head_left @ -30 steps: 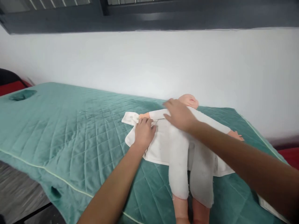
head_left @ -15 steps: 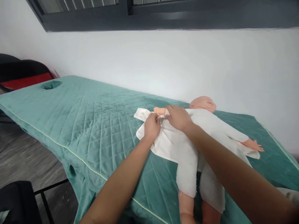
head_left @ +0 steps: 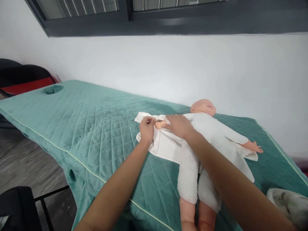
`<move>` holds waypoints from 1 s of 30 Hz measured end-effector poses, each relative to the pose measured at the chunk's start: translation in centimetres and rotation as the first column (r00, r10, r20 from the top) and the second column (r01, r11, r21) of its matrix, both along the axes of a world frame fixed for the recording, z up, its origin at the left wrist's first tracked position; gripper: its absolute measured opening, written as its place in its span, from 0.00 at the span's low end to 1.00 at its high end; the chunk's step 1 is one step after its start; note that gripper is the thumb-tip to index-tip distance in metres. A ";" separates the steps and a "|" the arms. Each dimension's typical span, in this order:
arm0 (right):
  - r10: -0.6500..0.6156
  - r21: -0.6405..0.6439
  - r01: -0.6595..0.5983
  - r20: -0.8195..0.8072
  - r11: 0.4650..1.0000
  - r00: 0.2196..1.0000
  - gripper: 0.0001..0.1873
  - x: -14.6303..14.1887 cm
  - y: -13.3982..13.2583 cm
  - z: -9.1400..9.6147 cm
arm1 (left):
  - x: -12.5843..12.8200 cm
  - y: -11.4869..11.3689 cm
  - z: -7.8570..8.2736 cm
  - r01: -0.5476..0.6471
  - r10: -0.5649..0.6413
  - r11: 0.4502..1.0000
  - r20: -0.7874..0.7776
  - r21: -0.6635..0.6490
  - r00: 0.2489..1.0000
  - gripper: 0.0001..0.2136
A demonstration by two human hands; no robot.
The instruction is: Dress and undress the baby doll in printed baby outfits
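Note:
A baby doll (head_left: 192, 170) with a white cloth body lies on its back on a green quilted bed cover (head_left: 96, 128). Under its torso and arms spreads a white baby garment (head_left: 166, 146). My left hand (head_left: 147, 129) pinches the garment's fabric just beyond the doll's small hand (head_left: 159, 124). Around the doll's forearm, my right hand (head_left: 179, 125) is closed, thumb in front and fingers over the top. The doll's other arm (head_left: 252, 146) stretches out to the right, with part of the garment beneath it.
A patterned cloth bundle (head_left: 287, 203) sits at the lower right. Along the back runs a white wall (head_left: 144, 64) below a dark window frame (head_left: 168, 22). Black and red chairs (head_left: 26, 77) stand at the far left, and a black seat (head_left: 19, 205) is at the lower left.
My left hand has shifted slightly left with the fabric, and the doll's small hand now shows below the garment's upper edge, pointing towards it. My right hand stays on the forearm.

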State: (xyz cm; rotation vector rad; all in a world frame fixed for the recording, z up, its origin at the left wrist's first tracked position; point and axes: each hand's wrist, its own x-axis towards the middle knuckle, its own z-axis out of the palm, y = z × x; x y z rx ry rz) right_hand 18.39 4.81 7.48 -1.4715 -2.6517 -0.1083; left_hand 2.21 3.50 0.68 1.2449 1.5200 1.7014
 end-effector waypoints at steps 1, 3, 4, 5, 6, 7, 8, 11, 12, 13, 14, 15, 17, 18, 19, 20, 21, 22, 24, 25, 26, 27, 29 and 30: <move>-0.006 0.019 0.005 0.017 1.000 1.000 0.23 -0.1 0.0 -0.1 | 0.1 -0.2 0.1 0.003 -0.002 1.000 -0.035 0.013 0.999 0.04; -0.022 0.061 0.019 0.051 0.998 0.998 0.21 -0.5 0.0 -0.3 | 0.4 -0.5 0.3 0.041 -0.033 0.998 -0.144 0.053 0.989 0.05; -0.030 0.079 0.025 0.066 0.997 0.997 0.20 -0.7 0.0 -0.5 | 0.6 -0.7 0.5 0.080 -0.062 0.994 -0.211 0.076 0.975 0.06; -0.040 0.091 0.033 0.077 0.995 0.996 0.18 -0.9 0.1 -0.7 | 0.8 -0.9 0.6 0.132 -0.100 0.987 -0.283 0.095 0.954 0.06; -0.052 0.099 0.044 0.084 0.994 0.995 0.15 -1.2 0.2 -0.9 | 1.0 -1.0 0.6 0.190 -0.142 0.976 -0.353 0.105 0.925 0.06; -0.065 0.104 0.056 0.087 0.993 0.994 0.14 -1.4 0.3 -1.1 | 1.1 -1.1 0.7 0.241 -0.178 0.965 -0.416 0.105 0.892 0.07; -0.078 0.107 0.069 0.086 0.992 0.993 0.14 -1.7 0.5 -1.3 | 1.3 -1.1 0.7 0.277 -0.202 0.956 -0.465 0.097 0.862 0.07; -0.119 0.119 0.110 0.072 0.987 0.990 0.17 -2.4 1.0 -1.7 | 1.4 -1.1 0.7 0.301 -0.214 0.950 -0.524 0.086 0.824 0.07; -0.134 0.125 0.125 0.066 0.984 0.989 0.19 -2.5 1.1 -1.7 | 1.4 -1.1 0.7 0.306 -0.214 0.947 -0.526 0.093 0.823 0.07; -0.149 0.132 0.141 0.056 0.981 0.987 0.21 -2.4 1.1 -1.7 | 1.2 -1.1 0.6 0.307 -0.211 0.946 -0.526 0.103 0.824 0.07; -0.163 0.136 0.156 0.042 0.978 0.986 0.23 -2.3 1.0 -1.5 | 1.1 -1.1 0.6 0.289 -0.192 0.951 -0.523 0.110 0.830 0.08; -0.175 0.136 0.170 0.023 0.976 0.984 0.25 -1.9 0.7 -1.2 | 0.9 -1.0 0.5 0.239 -0.149 0.965 -0.520 0.110 0.841 0.08; -0.183 0.134 0.187 -0.040 0.973 0.982 0.28 -0.6 -0.2 -0.4 | 0.4 -1.1 0.3 0.048 -0.001 0.996 -0.521 0.077 0.854 0.10; -0.183 0.134 0.193 -0.086 0.972 0.979 0.28 0.5 -0.9 0.0 | 0.2 -1.1 0.2 -0.061 0.074 0.997 -0.535 0.041 0.842 0.10; -0.179 0.140 0.198 -0.141 0.970 0.974 0.27 1.7 -1.6 0.4 | 0.1 -1.2 0.2 -0.155 0.125 0.988 -0.563 -0.005 0.817 0.11; -0.178 0.152 0.211 -0.205 0.966 0.962 0.26 3.1 -2.4 0.7 | 0.0 -1.3 0.1 -0.223 0.143 0.973 -0.603 -0.058 0.785 0.11; -0.187 0.167 0.240 -0.281 0.956 0.941 0.25 4.6 -3.2 0.8 | 0.0 -1.4 0.1 -0.263 0.131 0.958 -0.648 -0.111 0.751 0.11; -0.201 0.178 0.280 -0.365 0.943 0.909 0.24 6.2 -4.0 0.8 | 0.0 -1.5 0.2 -0.287 0.102 0.945 -0.690 -0.158 0.716 0.12; -0.259 0.187 0.431 -0.573 0.883 0.778 0.24 9.3 -5.5 0.2 | 0.2 -1.7 0.4 -0.312 0.042 0.925 -0.756 -0.218 0.653 0.12; -0.290 0.153 0.503 -0.661 0.851 0.692 0.24 10.7 -6.2 -0.3 | 0.3 -1.8 0.5 -0.319 0.018 0.918 -0.777 -0.237 0.629 0.13; -0.337 0.088 0.575 -0.733 0.814 0.590 0.25 11.9 -6.8 -0.8 | 0.4 -1.9 0.6 -0.319 -0.006 0.913 -0.789 -0.255 0.614 0.13; -0.393 0.006 0.627 -0.775 0.779 0.495 0.26 12.9 -7.4 -1.3 | 0.5 -2.0 0.8 -0.312 -0.029 0.910 -0.793 -0.273 0.608 0.14; -0.516 -0.160 0.676 -0.775 0.719 0.366 0.30 14.1 -8.3 -2.1 | 0.8 -2.3 1.2 -0.284 -0.077 0.908 -0.789 -0.308 0.610 0.14; -0.569 -0.216 0.684 -0.748 0.697 0.343 0.31 14.5 -8.6 -2.3 | 0.9 -2.4 1.3 -0.267 -0.093 0.910 -0.786 -0.316 0.612 0.14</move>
